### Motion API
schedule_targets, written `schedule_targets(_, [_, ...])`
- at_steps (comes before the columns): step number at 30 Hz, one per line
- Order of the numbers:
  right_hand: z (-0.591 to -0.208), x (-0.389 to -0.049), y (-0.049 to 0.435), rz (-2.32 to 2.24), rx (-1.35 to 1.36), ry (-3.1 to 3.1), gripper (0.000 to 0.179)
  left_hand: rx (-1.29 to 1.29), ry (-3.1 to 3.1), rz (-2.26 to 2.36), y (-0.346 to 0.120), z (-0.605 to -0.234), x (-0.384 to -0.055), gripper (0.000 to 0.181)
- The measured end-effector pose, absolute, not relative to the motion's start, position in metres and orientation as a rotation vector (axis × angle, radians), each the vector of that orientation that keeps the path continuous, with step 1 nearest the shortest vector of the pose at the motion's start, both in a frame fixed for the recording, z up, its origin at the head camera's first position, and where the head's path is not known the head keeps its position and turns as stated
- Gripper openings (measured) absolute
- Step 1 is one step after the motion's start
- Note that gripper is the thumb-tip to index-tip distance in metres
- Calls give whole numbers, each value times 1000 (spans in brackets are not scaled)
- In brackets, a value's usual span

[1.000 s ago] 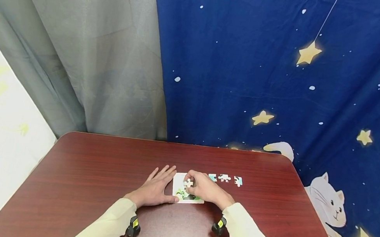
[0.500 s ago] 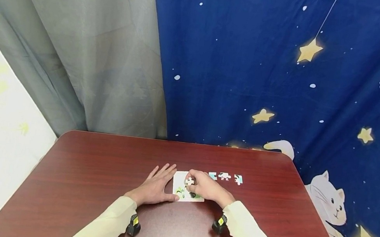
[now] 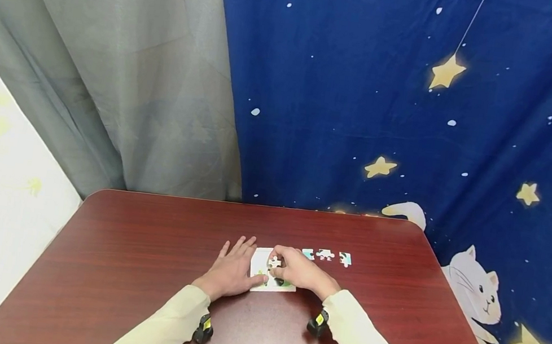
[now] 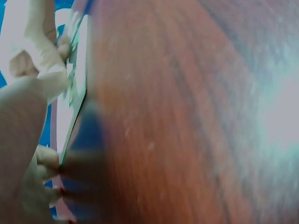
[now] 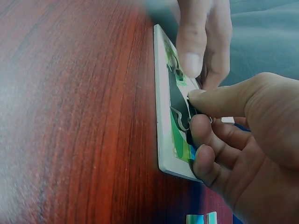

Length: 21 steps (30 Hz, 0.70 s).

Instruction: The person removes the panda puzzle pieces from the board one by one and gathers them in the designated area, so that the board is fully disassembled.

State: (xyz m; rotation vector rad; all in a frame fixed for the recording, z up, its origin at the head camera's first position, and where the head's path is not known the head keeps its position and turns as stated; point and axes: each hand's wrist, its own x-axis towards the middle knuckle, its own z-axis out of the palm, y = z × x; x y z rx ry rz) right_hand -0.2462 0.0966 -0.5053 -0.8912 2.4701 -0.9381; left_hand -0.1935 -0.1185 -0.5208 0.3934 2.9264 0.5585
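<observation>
A white puzzle board lies in the middle of the table, its fitted pieces green and black along the near side. Over it, my right hand pinches a mostly white jigsaw puzzle piece between thumb and fingers. The right wrist view shows those fingertips right at the fitted pieces. My left hand lies flat at the board's left side with fingers spread. Its thumb reaches over the board's near left part. In the left wrist view the board is seen nearly edge-on.
Three loose puzzle pieces lie in a row right of the board: one partly behind my right hand, a pale middle piece and a blue-and-white piece. The red-brown table ends at grey and blue curtains.
My left hand has shifted a little to the right, its thumb moving from the board's corner to over the near pieces. The right hand stays over the board, still pinching the piece.
</observation>
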Motion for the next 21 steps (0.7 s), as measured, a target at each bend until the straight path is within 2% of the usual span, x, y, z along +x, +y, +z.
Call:
schedule_targets(8, [-507,-246,97,-923,-887,2488,15,330,2962,494,-107,-520,-194,99])
schedule_targets(13, [-508,-247,98,-990,-882,2455,3,332,2965,501,-106,-518,-194,99])
schedule_targets(16, [-509,-248,100,-1098,-848,2397,11,334,2973,503,-106,-519,-194,100])
schedule_targets(21, [-512,-251,101,-1190,-817,2348,12,325,2976,493,-107,-520,-194,100])
